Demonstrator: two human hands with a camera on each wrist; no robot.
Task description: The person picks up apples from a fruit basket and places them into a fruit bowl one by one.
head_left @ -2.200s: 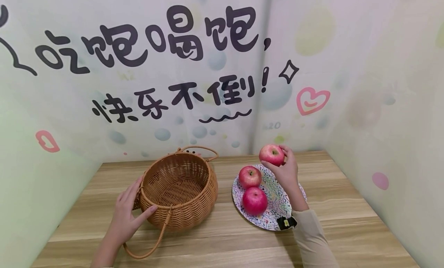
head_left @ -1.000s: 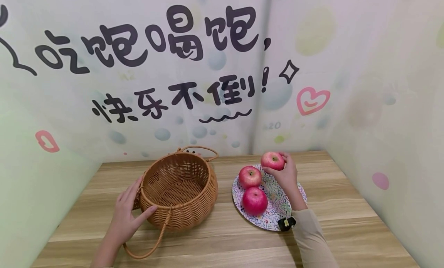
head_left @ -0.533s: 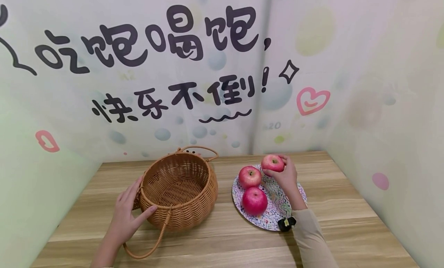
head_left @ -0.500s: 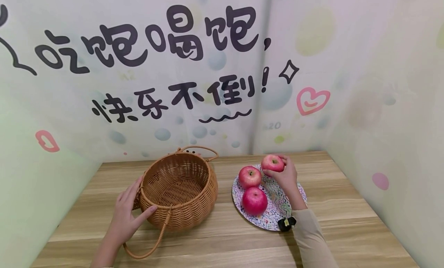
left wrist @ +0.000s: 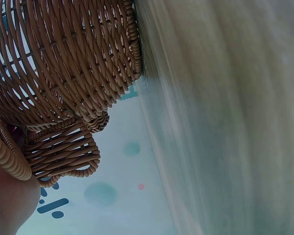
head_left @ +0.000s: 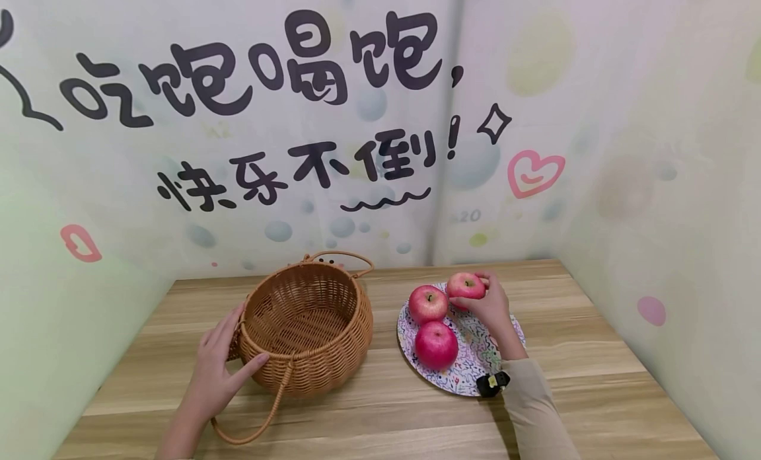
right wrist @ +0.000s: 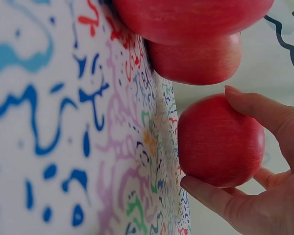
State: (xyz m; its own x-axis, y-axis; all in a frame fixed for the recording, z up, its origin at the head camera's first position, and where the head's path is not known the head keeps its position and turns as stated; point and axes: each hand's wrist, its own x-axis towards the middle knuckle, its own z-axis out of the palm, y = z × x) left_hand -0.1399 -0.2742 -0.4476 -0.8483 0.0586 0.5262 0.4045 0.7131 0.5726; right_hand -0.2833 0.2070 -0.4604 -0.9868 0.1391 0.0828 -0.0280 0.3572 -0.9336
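Observation:
On the left of the head view, my left hand [head_left: 217, 364] rests against the side of a round wicker basket [head_left: 341, 354], thumb stretched along the front rim. The left wrist view shows the basket's woven side [left wrist: 63, 58] close up, with most of the hand out of frame. My right hand [head_left: 490, 305] pinches a red apple [head_left: 464, 286] between thumb and fingers at the far part of a patterned plate [head_left: 470, 354]. In the right wrist view this apple [right wrist: 220, 142] is right beside the plate's surface. Two more apples, one paler [head_left: 428, 305] and one deeper red [head_left: 436, 346], touch each other on the plate.
The basket's interior shows bare woven bottom. Its near handle [head_left: 252, 440] hangs down to the wooden table [head_left: 368, 427], and its far handle [head_left: 345, 253] leans back. A printed wall [head_left: 404, 235] stands behind the table. A black item [head_left: 492, 384] overlaps the plate's near edge by the sleeve.
My right hand has lowered the apple from above the plate's far edge down to the plate, close beside the paler apple. The left hand and basket have stayed in place.

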